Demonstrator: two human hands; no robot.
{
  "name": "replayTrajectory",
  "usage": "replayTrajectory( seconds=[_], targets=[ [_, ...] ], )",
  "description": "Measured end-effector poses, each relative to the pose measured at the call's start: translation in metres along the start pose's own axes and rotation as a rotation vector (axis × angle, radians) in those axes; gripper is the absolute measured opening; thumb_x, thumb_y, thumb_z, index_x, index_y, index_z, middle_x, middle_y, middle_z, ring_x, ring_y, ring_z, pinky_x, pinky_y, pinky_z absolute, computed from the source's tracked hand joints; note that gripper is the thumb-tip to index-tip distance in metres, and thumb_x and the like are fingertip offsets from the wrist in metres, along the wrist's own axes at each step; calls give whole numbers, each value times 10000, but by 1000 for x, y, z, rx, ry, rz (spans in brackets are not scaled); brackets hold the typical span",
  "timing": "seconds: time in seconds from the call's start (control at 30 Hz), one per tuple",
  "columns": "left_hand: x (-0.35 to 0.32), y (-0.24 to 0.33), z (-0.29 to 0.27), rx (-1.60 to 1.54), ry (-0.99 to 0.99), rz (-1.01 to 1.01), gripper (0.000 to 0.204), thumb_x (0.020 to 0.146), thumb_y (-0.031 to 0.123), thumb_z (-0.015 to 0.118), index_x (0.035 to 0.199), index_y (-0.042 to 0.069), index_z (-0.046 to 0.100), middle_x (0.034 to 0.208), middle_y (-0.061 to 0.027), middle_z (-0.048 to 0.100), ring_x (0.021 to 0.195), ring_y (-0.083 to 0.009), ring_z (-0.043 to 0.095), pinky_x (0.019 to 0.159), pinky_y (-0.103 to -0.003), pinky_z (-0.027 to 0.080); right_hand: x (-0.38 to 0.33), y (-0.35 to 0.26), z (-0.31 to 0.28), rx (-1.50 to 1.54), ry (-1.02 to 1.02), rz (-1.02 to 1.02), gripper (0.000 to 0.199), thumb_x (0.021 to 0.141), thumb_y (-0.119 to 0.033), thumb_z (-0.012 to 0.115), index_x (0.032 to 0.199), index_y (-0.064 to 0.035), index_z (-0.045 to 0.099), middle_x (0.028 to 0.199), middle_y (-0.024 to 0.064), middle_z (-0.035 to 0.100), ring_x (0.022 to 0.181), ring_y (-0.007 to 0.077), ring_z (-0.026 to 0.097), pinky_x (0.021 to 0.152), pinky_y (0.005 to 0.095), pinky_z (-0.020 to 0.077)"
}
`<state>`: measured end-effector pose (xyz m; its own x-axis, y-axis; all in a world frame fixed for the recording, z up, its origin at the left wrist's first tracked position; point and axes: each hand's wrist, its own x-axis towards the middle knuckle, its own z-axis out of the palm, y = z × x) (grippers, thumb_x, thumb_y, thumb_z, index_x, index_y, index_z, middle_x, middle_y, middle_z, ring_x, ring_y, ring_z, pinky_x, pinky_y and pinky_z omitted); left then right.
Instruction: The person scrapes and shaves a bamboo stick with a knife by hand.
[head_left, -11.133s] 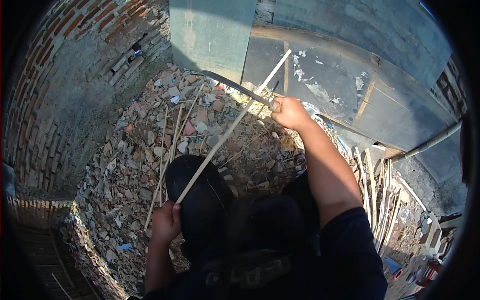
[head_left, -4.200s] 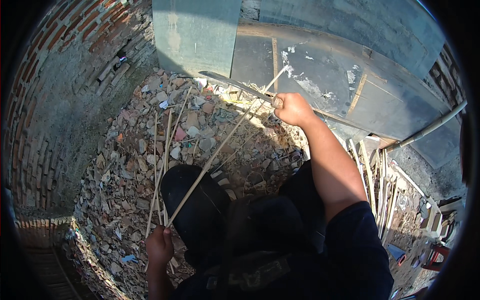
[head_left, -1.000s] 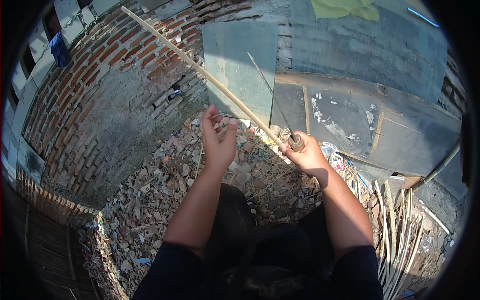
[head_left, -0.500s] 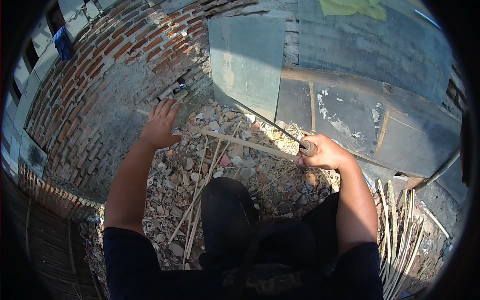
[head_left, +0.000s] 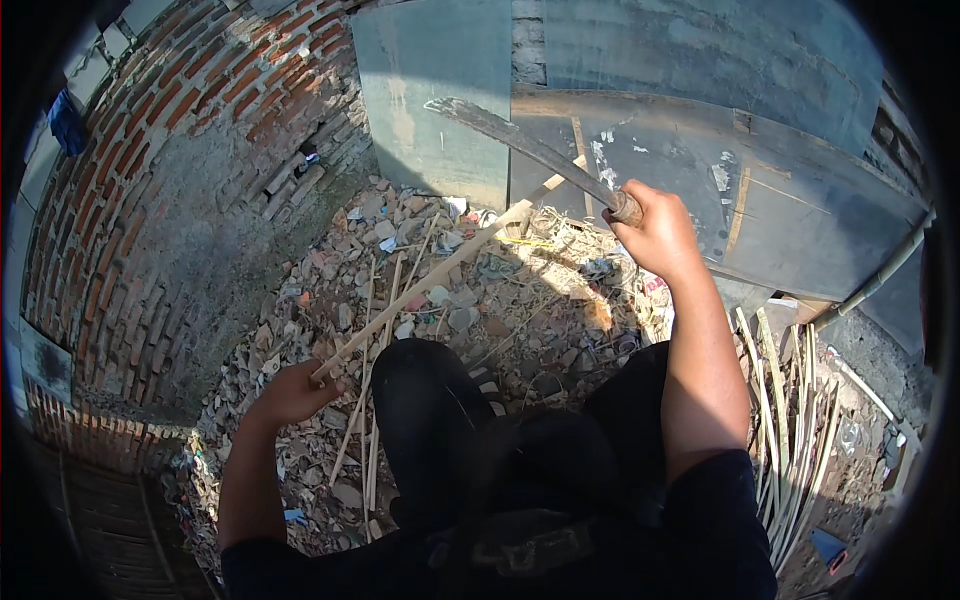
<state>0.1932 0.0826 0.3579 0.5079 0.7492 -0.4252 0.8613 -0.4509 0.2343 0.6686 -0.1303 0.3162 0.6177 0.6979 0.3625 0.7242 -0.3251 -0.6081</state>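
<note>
My left hand (head_left: 300, 391) grips the near end of a long pale bamboo strip (head_left: 430, 277). The strip slants up and away to the right, its far end close to the blade. In my right hand (head_left: 655, 225) is a machete (head_left: 540, 152), its round wooden handle inside my closed fingers. The long dark blade points up and to the left, crossing in front of the leaning panel. Whether the blade touches the strip I cannot tell. Thin bamboo strips (head_left: 372, 440) lie on the rubble beside my knee.
Broken brick and stone rubble (head_left: 470, 300) covers the ground. A brick wall (head_left: 170, 200) stands at the left; a grey-green panel (head_left: 440, 60) and dark boards (head_left: 680, 170) lean at the back. A bundle of bamboo strips (head_left: 790, 430) lies at the right, near a blue-handled tool (head_left: 830, 548).
My left hand has closed on the bamboo strip and come nearer and lower. The strip now slants away to the right. My right hand has raised the machete; its blade now shows broadside.
</note>
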Motion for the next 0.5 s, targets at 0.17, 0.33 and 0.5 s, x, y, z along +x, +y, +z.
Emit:
replayTrajectory(
  seconds=[0.17, 0.33, 0.5],
  targets=[
    [-39, -37, 92, -238, 143, 147, 370, 1058, 346, 522, 1027, -14, 602, 734, -134, 604, 689, -257, 598, 648, -413, 457, 4, -12, 27, 92, -52, -84, 422, 782, -210, 762, 1172, -74, 674, 902, 247, 705, 901, 438, 684, 791, 485, 547],
    [-44, -21, 149, -353, 246, 134, 379, 1068, 339, 488, 940, -9, 563, 723, -178, 579, 669, -288, 592, 633, -427, 451, -10, -43, 70, -4, -402, -315, 336, 776, -219, 769, 1066, -79, 673, 780, 179, 690, 859, 385, 703, 749, 484, 545],
    [-40, -2, 163, -270, 351, 81, 420, 1061, 392, 492, 911, 5, 556, 756, -241, 632, 761, -351, 694, 638, -460, 465, -33, -76, 114, -222, -673, -402, 405, 741, -238, 781, 1097, -80, 669, 933, 181, 729, 914, 357, 714, 833, 467, 559]
  ],
)
